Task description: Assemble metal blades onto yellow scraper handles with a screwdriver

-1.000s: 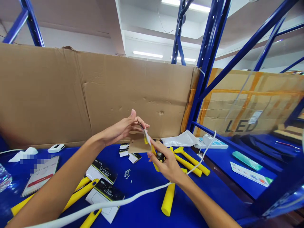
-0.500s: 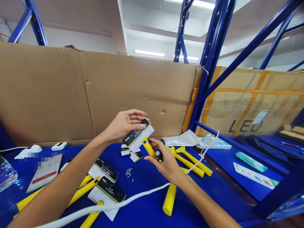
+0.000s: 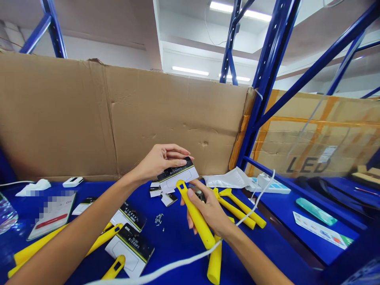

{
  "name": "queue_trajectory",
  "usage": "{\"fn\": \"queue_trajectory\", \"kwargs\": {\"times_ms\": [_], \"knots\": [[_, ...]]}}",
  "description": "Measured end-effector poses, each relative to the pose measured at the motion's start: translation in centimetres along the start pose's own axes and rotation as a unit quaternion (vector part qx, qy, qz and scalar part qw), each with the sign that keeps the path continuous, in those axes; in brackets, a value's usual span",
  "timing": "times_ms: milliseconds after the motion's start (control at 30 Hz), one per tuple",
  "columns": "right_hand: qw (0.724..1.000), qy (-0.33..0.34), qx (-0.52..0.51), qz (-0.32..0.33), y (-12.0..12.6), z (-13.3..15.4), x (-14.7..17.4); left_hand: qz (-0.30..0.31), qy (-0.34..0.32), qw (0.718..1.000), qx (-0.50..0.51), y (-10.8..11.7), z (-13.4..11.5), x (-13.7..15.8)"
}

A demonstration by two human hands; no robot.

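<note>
My left hand (image 3: 162,160) pinches a folded black-and-white printed card (image 3: 179,177) between thumb and fingers, tilted above the blue tabletop. Just below it, my right hand (image 3: 212,211) is closed round a yellow plastic handle (image 3: 199,217). The handle's slotted end meets the card's lower edge in view; whether they touch I cannot tell. A small dark round piece (image 3: 201,195) also shows inside the right hand, mostly hidden by the fingers. Under the left hand lie small folded cards (image 3: 168,198), and nearer me a cluster of tiny screws and nuts (image 3: 159,219).
More yellow handles (image 3: 242,204) lie to the right, others beside printed cards (image 3: 135,241) at left. A white cable (image 3: 258,198) crosses the front. A phone (image 3: 53,217) lies left. Cardboard (image 3: 178,118) stands behind; a blue rack post (image 3: 252,122) rises at right.
The yellow handle has turned in my right hand, so its length now points down toward me. My left hand has lowered slightly to the right with the card, which lies flatter.
</note>
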State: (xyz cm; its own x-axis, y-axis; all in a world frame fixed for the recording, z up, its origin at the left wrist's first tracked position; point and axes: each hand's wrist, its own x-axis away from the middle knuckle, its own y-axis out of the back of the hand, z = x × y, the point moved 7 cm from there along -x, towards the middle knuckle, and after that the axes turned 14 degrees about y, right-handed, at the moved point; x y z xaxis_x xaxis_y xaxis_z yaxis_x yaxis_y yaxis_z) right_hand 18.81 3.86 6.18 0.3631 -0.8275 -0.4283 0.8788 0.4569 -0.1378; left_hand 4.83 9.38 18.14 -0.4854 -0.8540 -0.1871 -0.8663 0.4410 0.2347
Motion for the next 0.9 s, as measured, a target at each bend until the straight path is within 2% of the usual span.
{"fn": "queue_trajectory", "kwargs": {"times_ms": [100,167,267,367,433,533,600,700,767,833,900], "knots": [[1.000,0.005,-0.014,-0.013,-0.2,0.0,-0.2,0.009,-0.005,1.000,-0.011,-1.1,0.2,-0.1],[0.999,0.007,-0.020,-0.027,-0.1,0.2,-0.3,-0.006,-0.021,0.999,-0.023,-1.4,-0.2,0.0],[0.997,0.026,-0.009,-0.065,0.6,0.7,-0.5,-0.060,-0.066,0.995,-0.046,-1.1,-1.6,1.3],[0.991,0.064,0.033,-0.111,2.0,1.7,-0.9,-0.132,-0.085,0.982,-0.101,-0.3,-2.6,4.5],[0.987,0.081,0.086,-0.113,2.4,2.5,-1.3,-0.156,-0.049,0.969,-0.184,0.0,-1.4,7.8],[0.972,0.119,0.192,-0.062,1.5,4.2,-2.8,-0.128,0.053,0.923,-0.358,-0.3,3.7,14.1],[0.940,0.169,0.297,0.010,-0.5,5.6,-4.3,-0.112,0.095,0.883,-0.445,-0.3,7.9,18.6],[0.857,0.219,0.446,0.132,-4.8,6.1,-6.6,-0.092,0.111,0.822,-0.550,-0.2,12.6,23.6],[0.810,0.195,0.512,0.209,-7.9,4.9,-7.9,-0.112,0.108,0.793,-0.590,0.4,14.0,25.0],[0.760,0.146,0.577,0.262,-10.7,3.2,-8.7,-0.137,0.113,0.769,-0.614,1.2,14.5,25.1],[0.743,0.125,0.595,0.280,-13.3,1.9,-9.1,-0.157,0.120,0.761,-0.618,2.3,14.8,24.4]]}}
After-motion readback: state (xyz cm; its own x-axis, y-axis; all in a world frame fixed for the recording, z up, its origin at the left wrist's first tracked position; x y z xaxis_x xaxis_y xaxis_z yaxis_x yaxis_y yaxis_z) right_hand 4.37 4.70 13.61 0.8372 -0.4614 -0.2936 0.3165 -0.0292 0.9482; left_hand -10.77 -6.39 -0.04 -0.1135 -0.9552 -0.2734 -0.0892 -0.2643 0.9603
